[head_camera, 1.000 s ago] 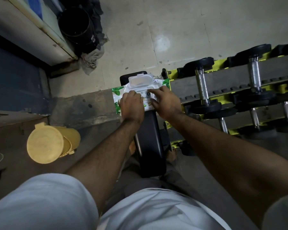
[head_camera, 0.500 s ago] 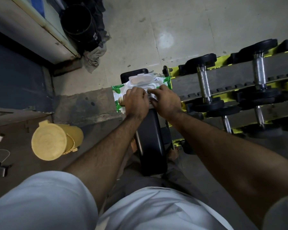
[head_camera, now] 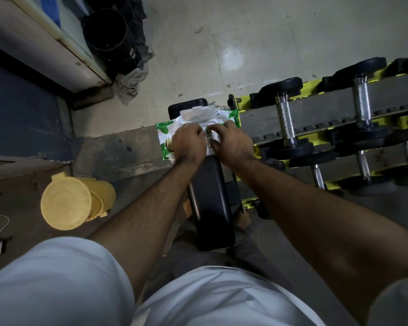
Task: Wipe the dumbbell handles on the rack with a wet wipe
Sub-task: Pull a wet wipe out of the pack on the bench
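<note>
1. Step in hand: getting a wipe out. No wiping has started, by the look of it; no loose wipe is visible.
2. Wipes pack (head_camera: pixel 167 135) lies flat on the far end of the black bench pad (head_camera: pixel 211 203), just left of the rack (head_camera: pixel 316 109). Its flip lid (head_camera: pixel 197 113) is open and hinged away from the person.
3. Left hand (head_camera: pixel 190 144) rests on the pack with fingers curled, pinning it. Whether it grips anything, cannot tell.
4. Right hand (head_camera: pixel 233 147) is at the dispensing opening, fingertips drawn in close like a pinch. Whether a wipe is already caught between them is hidden.
5. Next move probably calls for a pull up and away with the right hand while the left keeps the pack down, then a reach right to the rack.
6. Pack's long axis runs left-right across the bench, one end toward the rack.
7. Nearest dumbbell handle (head_camera: pixel 285 121) is a bare steel bar, long axis running near-far, slightly tilted, black heads at both ends. Next handle (head_camera: pixel 361 102) lies parallel, further right. More sit on the lower tier.
8. Wipe strokes should likely run along that near-far axis.
</note>
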Demonstrator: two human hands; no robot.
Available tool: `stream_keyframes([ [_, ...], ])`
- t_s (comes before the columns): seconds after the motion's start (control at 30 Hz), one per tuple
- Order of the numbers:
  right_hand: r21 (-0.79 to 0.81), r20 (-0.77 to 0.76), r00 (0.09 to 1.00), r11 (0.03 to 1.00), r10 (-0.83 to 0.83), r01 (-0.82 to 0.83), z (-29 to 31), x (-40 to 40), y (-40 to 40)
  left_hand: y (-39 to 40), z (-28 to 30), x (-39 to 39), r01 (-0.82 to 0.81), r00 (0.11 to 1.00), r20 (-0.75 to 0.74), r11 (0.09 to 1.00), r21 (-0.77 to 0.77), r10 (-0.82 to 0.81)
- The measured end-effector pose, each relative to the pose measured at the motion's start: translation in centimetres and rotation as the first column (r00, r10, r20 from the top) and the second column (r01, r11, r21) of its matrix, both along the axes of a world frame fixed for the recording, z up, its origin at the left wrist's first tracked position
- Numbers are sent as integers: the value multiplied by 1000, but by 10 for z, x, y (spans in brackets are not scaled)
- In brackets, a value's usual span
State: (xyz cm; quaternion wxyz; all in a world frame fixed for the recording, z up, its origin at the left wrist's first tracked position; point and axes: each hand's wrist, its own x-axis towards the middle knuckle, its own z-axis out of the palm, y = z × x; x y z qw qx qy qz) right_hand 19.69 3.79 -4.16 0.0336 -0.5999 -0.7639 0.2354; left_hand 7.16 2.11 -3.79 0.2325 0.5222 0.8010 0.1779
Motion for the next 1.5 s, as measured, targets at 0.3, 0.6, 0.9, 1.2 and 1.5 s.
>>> stream_keyframes([
  [0.3,-32,44,999,999,-18,19,5,-6,-1,-17,3,-14,40,987,150,986,160,-64],
  [0.6,29,116,990,996,80,-84,3,5,-5,-1,0,-27,190,965,177,980,50,-196],
  [0.9,-79,193,979,995,70,-56,14,-5,-6,-17,22,-49,52,813,579,998,45,-68],
  [1.2,-257,242,962,964,129,-65,34,-13,-1,-16,72,-56,-152,560,822,988,-24,106],
  [1.5,-284,-325,942,959,-86,-10,60,-18,-6,-10,103,-62,-218,572,817,974,62,76],
])
